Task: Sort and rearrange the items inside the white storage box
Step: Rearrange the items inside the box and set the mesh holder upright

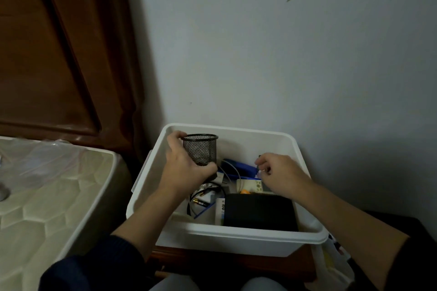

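Open white storage box [236, 238]; upright black mesh cup [200, 149] inside

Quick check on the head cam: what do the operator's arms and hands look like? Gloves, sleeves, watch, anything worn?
Both hands are bare: no gloves, rings or watch show on the left hand or the right hand. The forearms are bare too. Dark sleeves are pushed up toward the elbows: the left sleeve reads dark navy, and the right sleeve looks black in this dim light. No cables or markings are visible.
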The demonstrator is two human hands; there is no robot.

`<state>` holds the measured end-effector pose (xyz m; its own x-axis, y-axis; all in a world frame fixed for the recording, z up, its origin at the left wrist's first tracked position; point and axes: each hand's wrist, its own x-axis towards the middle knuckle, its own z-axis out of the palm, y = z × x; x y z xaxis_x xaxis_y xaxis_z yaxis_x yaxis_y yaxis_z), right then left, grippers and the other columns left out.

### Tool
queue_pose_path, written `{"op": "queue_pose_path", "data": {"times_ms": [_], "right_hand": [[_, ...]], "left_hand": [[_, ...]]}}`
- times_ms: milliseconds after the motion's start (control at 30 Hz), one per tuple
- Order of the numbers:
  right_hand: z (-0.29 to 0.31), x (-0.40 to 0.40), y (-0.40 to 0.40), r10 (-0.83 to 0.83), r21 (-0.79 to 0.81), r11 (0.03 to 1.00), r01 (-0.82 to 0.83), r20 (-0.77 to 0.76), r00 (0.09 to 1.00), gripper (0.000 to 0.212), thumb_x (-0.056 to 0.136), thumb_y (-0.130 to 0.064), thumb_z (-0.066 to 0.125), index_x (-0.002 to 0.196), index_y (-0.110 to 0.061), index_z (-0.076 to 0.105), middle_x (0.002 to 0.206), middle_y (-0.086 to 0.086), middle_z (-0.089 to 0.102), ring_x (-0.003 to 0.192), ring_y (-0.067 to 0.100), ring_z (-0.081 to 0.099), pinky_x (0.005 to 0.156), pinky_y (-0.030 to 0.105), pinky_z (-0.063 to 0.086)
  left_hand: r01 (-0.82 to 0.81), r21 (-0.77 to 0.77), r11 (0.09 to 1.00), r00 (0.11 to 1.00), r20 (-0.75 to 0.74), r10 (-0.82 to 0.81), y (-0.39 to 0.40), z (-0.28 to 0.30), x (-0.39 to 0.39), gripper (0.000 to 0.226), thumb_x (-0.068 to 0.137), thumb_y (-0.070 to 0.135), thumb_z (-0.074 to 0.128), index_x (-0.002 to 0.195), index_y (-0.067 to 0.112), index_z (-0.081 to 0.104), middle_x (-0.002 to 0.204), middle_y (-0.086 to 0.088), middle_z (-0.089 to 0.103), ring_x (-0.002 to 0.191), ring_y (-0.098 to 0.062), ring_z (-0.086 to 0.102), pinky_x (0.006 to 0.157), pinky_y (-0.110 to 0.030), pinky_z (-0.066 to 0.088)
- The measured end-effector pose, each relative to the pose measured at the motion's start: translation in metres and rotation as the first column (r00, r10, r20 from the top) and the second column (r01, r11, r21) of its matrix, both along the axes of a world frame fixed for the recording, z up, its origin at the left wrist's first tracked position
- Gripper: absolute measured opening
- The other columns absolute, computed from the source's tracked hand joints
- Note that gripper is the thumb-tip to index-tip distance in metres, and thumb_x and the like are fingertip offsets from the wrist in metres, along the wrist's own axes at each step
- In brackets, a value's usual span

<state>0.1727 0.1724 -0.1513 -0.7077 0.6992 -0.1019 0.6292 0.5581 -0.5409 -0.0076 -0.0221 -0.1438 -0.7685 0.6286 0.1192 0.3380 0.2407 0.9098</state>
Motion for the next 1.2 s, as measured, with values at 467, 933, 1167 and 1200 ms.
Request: {"op": "queue_pose_path", "data": {"times_ms": [467,933,1167,1200], "right_hand": [[-0.04,-0.076,-0.003,0.121,0.273,0.9,-0.341,0.594,0.796,0.037,0.096,-0.007,0.062,0.13,-0.021,0.066,0.127,0.009,0.064,0.115,0.029,0.065,0.093,0.042,0.058],[-0.055,-0.109,-0.013,0.119,0.42,0.795,-0.437,0.598,0.792,0.022,0.096,-0.02,0.066,0.118,-0.021,0.065,0.116,0.005,0.071,0.106,0.027,0.07,0.08,0.036,0.055],[-0.051,-0.117,-0.018,0.09,0.441,0.746,-0.499,0.675,0.732,0.032,0.093,-0.013,0.07,0.123,-0.021,0.064,0.119,0.003,0.069,0.108,0.027,0.07,0.072,0.037,0.049],[-0.052,-0.117,-0.018,0.093,0.445,0.743,-0.501,0.672,0.734,0.032,0.093,-0.015,0.071,0.123,-0.022,0.064,0.119,0.002,0.069,0.108,0.027,0.07,0.072,0.037,0.048]], "left_hand": [[0.035,0.086,0.996,0.993,-0.119,-0.024,0.01,-0.038,-0.011,0.091,0.072,0.024,0.087,0.135,0.038,0.023,0.127,0.01,0.053,0.108,0.003,0.064,0.083,-0.009,0.053],[-0.062,0.026,0.998,0.985,-0.161,0.065,0.008,-0.034,-0.007,0.092,0.072,0.024,0.085,0.139,0.033,0.022,0.132,0.007,0.051,0.106,-0.018,0.067,0.088,-0.036,0.059],[-0.075,0.037,0.996,0.99,-0.113,0.079,0.008,-0.034,-0.008,0.089,0.073,0.025,0.085,0.135,0.036,0.022,0.128,0.008,0.053,0.096,-0.013,0.069,0.069,-0.005,0.047],[-0.08,0.038,0.996,0.99,-0.112,0.083,0.008,-0.034,-0.007,0.089,0.073,0.026,0.085,0.135,0.037,0.022,0.128,0.008,0.053,0.096,-0.014,0.069,0.071,-0.007,0.048]]}}
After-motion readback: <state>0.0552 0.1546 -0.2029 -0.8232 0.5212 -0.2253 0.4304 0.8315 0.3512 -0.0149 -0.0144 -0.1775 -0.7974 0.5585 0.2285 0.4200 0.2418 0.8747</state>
